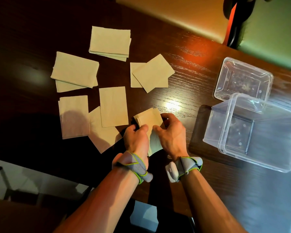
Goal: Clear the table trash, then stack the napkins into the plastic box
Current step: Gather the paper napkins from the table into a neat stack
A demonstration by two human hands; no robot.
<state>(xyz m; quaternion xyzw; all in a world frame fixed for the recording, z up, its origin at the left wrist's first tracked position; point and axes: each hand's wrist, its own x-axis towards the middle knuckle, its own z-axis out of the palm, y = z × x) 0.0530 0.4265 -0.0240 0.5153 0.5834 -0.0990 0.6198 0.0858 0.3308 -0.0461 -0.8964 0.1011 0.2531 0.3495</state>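
Both hands grip one small stack of napkins [149,118] between them: the left hand [136,138] pinches its left edge, the right hand [172,133] curls round its right side, just above the dark table [183,78]. More napkins [112,106] lie spread in loose piles to the left of the hands and beyond them. Right of the right hand stands a clear plastic box [252,132] with nothing in it. Its clear lid [244,79] lies upturned just beyond, touching the box's far edge.
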